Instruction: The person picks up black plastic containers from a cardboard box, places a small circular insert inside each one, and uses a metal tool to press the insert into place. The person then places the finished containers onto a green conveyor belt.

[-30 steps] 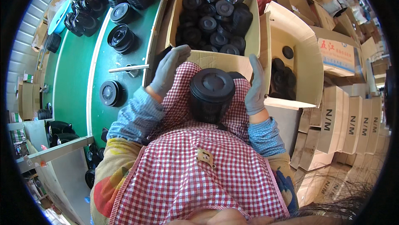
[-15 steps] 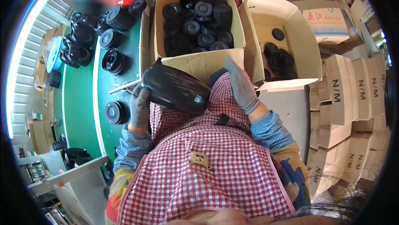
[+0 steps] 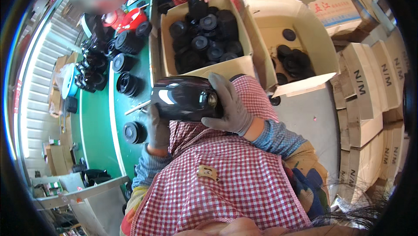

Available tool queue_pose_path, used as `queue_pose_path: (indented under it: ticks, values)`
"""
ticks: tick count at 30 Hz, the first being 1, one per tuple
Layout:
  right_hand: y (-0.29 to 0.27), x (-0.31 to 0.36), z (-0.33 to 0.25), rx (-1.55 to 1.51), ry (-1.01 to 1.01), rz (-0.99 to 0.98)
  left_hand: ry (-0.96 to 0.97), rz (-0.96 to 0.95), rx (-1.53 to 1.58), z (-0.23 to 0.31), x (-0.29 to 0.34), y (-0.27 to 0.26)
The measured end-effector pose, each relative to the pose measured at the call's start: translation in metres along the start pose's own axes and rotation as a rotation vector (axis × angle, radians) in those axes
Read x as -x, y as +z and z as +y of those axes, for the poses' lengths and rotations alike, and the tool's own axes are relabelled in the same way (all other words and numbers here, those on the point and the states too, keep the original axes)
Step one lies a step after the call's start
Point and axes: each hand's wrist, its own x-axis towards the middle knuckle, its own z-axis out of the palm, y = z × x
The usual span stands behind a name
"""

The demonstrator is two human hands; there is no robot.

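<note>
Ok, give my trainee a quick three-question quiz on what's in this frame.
1. True or false: the glossy black housing is held with both gloved hands.
2. Which carton holds more black parts? A) the full carton beside the green belt B) the carton to its right
3. Fill in: the worker's apron is red and white ____.

Key:
1. True: the left hand grips it from below, the right hand cups its end.
2. A: it is packed nearly to the rim; the other has only a few parts at the bottom.
3. checked
</note>
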Motion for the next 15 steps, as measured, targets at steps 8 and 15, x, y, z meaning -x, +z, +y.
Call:
queue_pose_path:
  ticks: [8,15]
  values:
    - [0.001,0.017,0.025,-1.369,0.529,0.208,0.591,0.041,0.417,0.082,-0.051,-0.048]
    - [-0.040,0.016,-0.003,-0.230,-0.179,0.117,-0.188,-0.572,1.404,0.099,-0.088,-0.066]
